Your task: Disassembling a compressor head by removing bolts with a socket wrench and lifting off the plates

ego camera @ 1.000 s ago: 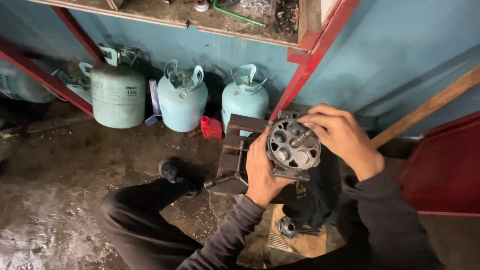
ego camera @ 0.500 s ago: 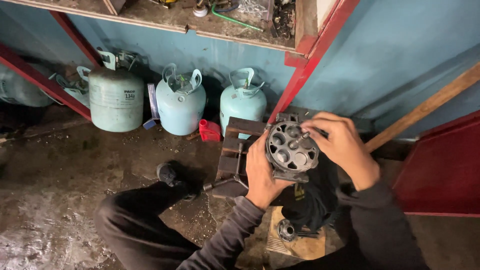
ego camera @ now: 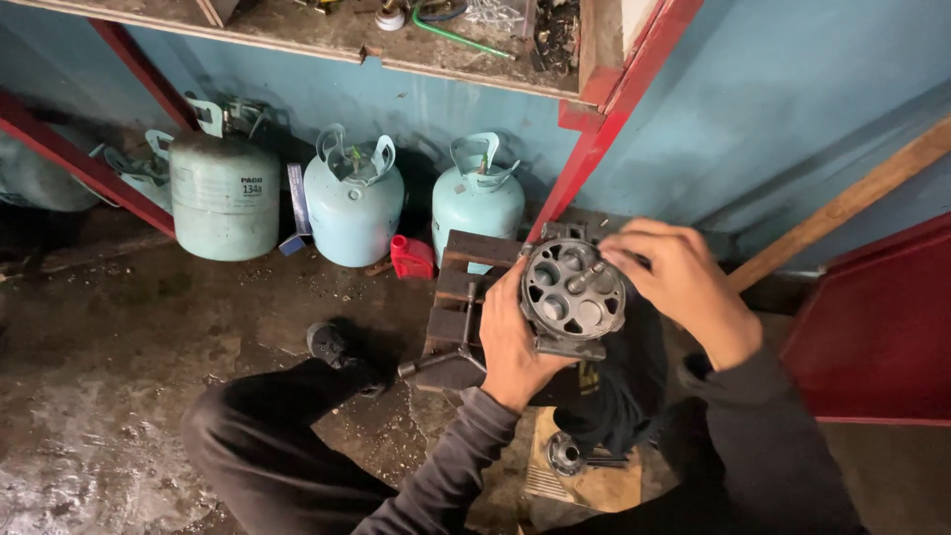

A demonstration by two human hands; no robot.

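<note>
Left hand (ego camera: 515, 342) cups the round metal part (ego camera: 573, 293) from below, gripping firmly; right hand (ego camera: 679, 287) arches over, fingertips pinching its top edge.

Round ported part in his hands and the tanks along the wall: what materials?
Round part: looks like cast metal, probably aluminium; dull grey, grimy, with machined round bores. The left hand grips it from below and the right hand rests on its rim. Tanks: likely painted sheet steel; smooth pale blue-green coat, formed handle collars.

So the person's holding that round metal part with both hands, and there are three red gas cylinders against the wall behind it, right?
Not quite: the three gas cylinders are pale blue-green, not red, as the head view shows. Both hands, left and right, do hold the round metal part.
</note>
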